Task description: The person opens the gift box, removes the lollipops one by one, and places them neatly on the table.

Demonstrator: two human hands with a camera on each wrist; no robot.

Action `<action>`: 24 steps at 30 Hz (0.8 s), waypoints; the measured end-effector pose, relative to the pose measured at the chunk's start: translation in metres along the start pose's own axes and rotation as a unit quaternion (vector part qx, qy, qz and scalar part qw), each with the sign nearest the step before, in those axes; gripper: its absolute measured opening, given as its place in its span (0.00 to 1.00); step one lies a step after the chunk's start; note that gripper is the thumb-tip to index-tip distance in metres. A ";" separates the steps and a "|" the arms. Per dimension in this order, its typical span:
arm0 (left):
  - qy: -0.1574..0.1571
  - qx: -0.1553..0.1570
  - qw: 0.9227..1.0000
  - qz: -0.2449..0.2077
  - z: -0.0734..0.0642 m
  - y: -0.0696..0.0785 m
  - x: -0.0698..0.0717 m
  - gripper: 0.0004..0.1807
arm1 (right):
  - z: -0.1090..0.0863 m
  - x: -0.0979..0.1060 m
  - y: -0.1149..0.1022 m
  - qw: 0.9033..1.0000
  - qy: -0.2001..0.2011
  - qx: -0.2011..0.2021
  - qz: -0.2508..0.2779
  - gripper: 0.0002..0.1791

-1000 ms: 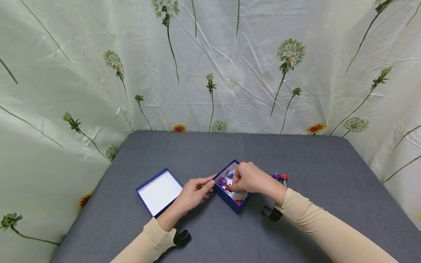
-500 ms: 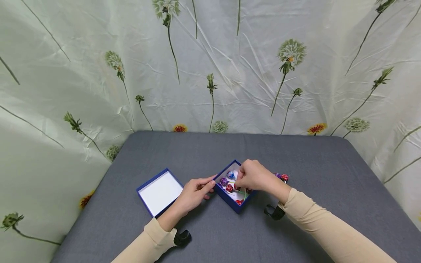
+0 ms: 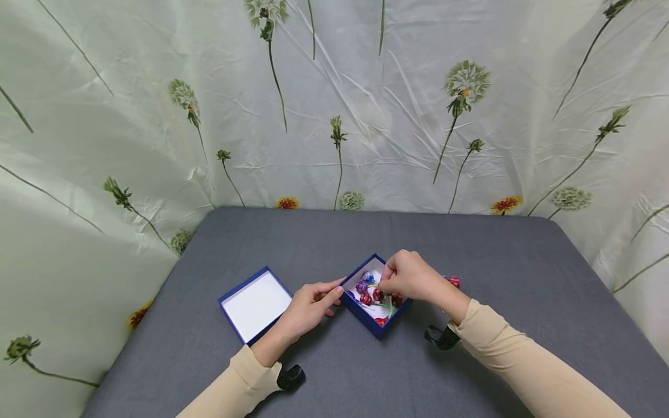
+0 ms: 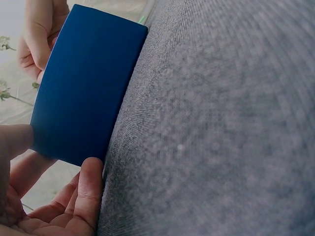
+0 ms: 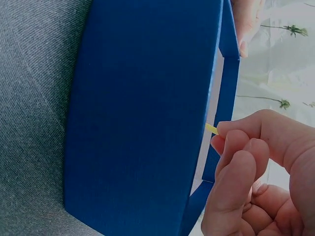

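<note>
The right grip [image 3: 410, 276] is closed in a pinch, thumb against index finger, on a yellow stick [image 5: 211, 129] at the mouth of the blue box [image 3: 360, 316]. Which candy head that stick belongs to cannot be told. The box lies directly below and to the left of this grip, upright on the grey table [image 3: 366, 377], its open top towards the hand.

Inside, near the right fingertips, are a red lollipop [image 3: 378, 295], a purple lollipop [image 3: 362, 287] and a blue lollipop [image 3: 368, 277]; nearer the person, by the box's front corner, sits a flatter red wrapper [image 3: 381, 320].

The left grip [image 3: 310, 307] holds the box's left corner between thumb and fingers. To its left, beside the forearm, the lid [image 3: 256, 307] lies with its white inside facing up.

The box's right-hand rim runs close beneath the right grip. Behind its wrist lies another red lollipop [image 3: 453, 281] on the table, whose far edge is well beyond both grips.
</note>
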State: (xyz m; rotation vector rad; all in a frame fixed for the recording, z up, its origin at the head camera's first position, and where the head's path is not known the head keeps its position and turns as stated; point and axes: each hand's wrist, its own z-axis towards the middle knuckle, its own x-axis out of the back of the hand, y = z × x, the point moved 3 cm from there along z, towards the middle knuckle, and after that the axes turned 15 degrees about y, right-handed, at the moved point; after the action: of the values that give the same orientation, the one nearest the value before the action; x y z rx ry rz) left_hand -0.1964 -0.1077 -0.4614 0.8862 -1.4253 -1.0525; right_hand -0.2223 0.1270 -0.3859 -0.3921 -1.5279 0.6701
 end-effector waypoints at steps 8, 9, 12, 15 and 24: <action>0.004 0.000 1.000 0.003 0.001 -0.001 0.000 0.22 | 0.000 0.005 0.001 1.000 0.003 -0.002 0.012 0.08; 0.006 0.000 1.000 0.004 0.001 -0.001 0.000 0.21 | 0.000 0.005 0.001 1.000 0.004 -0.004 0.016 0.07; 0.009 -0.002 1.000 0.004 0.001 -0.003 0.000 0.21 | -0.001 0.007 0.004 0.999 0.007 -0.014 0.031 0.06; 0.012 -0.001 1.000 0.009 0.001 -0.004 -0.001 0.21 | -0.003 0.011 0.007 0.999 0.014 -0.020 0.044 0.07; 0.008 -0.001 1.000 0.019 0.002 -0.002 -0.002 0.22 | -0.006 0.022 0.023 0.995 0.050 -0.030 0.081 0.09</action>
State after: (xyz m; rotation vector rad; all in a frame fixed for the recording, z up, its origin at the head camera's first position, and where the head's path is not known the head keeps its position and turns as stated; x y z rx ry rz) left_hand -0.1986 -0.1063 -0.4644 0.8608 -1.4227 -1.0159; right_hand -0.2215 0.1591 -0.3830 -0.5927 -1.4338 0.7210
